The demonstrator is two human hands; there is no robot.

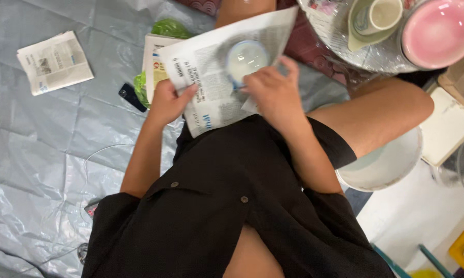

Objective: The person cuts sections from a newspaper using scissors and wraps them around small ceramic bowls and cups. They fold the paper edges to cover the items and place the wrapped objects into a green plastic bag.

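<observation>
1. A small round cup [247,57], pale and glossy with a thin blue rim, lies mouth-up on a sheet of newspaper [211,77] spread over the person's lap.
2. The right hand [273,92] rests against the cup's lower edge, its grip closed on the cup and a fold of the thin, creased paper.
3. The left hand [167,103] pinches the sheet's left edge, thumb on top, grip closed on the paper.
4. Under the sheet, the person's black buttoned shirt [232,206] has a matte, finely dotted weave.
5. Just behind the sheet lie a stack of printed paper [152,64] and a crumpled, shiny green plastic bag [169,27].
6. A dark flat phone [131,97] lies on the floor's wrinkled grey plastic sheeting [47,154], and a folded newspaper [54,62] lies well apart to the left.
7. At the upper right, a round tray [335,36] carries a cream cup [378,18] and a smooth pink bowl [440,32].
8. A round white basin [386,164] sits below the bare knee.
</observation>
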